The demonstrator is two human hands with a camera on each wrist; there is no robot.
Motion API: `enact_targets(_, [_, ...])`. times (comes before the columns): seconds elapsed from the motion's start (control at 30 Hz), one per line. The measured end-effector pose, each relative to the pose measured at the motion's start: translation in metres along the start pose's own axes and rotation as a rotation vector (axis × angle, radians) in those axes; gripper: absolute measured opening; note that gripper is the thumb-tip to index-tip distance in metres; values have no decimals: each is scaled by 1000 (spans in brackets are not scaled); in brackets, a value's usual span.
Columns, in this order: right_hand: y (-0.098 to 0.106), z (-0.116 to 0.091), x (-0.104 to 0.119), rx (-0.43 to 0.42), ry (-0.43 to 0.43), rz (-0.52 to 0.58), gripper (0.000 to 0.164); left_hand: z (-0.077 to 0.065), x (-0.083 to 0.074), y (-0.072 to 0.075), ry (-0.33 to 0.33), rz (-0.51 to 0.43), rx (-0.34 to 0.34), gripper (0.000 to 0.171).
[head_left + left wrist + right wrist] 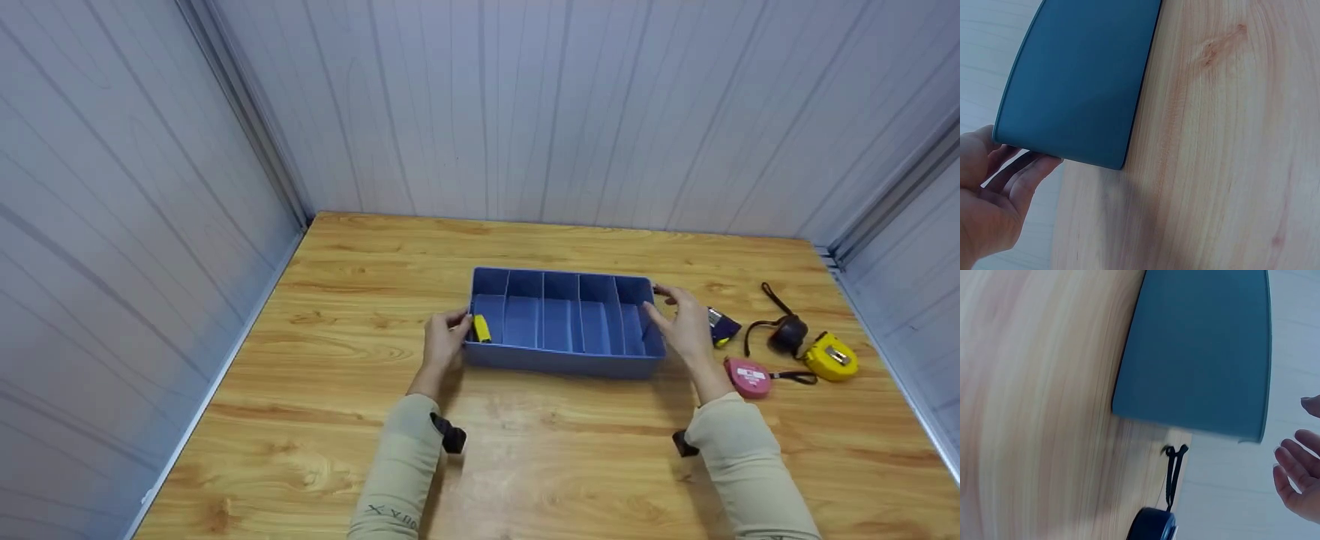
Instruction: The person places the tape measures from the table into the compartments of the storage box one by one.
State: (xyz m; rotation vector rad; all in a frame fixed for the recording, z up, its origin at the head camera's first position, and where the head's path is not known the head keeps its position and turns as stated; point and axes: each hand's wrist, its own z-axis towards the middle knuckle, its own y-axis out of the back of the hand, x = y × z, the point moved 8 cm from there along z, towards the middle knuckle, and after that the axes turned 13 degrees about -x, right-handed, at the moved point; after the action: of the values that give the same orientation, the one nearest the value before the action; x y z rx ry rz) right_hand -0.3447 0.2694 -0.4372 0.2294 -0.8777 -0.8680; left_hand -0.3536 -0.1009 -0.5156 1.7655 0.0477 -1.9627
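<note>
A blue divided storage box (pixel 564 362) stands on the wooden table, its row of compartments facing up. My left hand (pixel 444 341) grips its left end; in the left wrist view, the thumb is at the rim and the fingers lie against the end wall. A small yellow object (pixel 481 328) sits in the leftmost compartment, its kind unclear. Beside the right end is my right hand (pixel 686 330), thumb and fingers spread around the corner. In the right wrist view those fingers (pixel 1293 467) are apart from the box wall.
Right of the box lie a dark blue tape measure (pixel 722 328), a pink tape measure (pixel 748 377) with a black strap, a yellow tape measure (pixel 831 357) and a black corded item (pixel 789 334). Pale panel walls (pixel 465 112) enclose the table's back and sides.
</note>
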Motion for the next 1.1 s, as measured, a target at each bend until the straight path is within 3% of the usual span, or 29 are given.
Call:
enact_targets(0.47, [8,11,-38,86,-137,-35,45,0,3,-1,56,-31,23,27])
enact_targets(1.1, [15,7,-90,192,-229,-142,66,-1,-1,0,14,-45,23,28])
